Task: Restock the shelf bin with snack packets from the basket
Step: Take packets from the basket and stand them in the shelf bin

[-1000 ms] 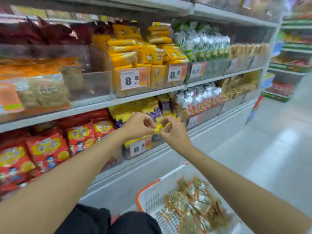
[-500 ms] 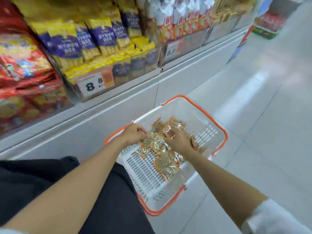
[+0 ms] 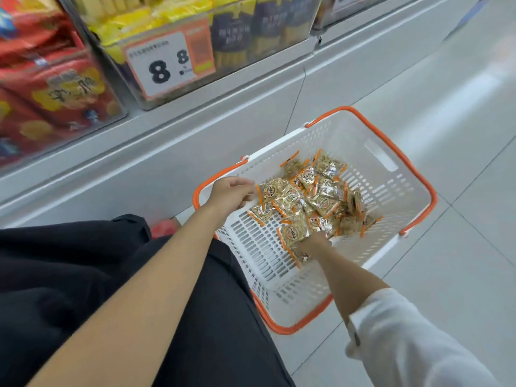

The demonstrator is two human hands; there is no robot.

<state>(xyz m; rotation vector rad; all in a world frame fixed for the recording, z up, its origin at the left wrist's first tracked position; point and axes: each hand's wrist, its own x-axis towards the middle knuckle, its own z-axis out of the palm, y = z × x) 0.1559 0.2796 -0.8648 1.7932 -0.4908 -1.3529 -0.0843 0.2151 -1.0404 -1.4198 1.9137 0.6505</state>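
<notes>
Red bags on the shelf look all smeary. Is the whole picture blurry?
Head view: no; the red bags at the left edge are smeared, the snack packets in the basket look fairly sharp, and the floor shows pale glare.

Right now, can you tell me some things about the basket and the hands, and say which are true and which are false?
1. The basket has an orange rim. True.
2. The basket is empty. False: packets lie in it.
3. The right hand is down among the packets. True.
4. The price tag shows a 5. False: it shows 8s.
5. The basket is up in the air. False: it stands on the floor.
</notes>
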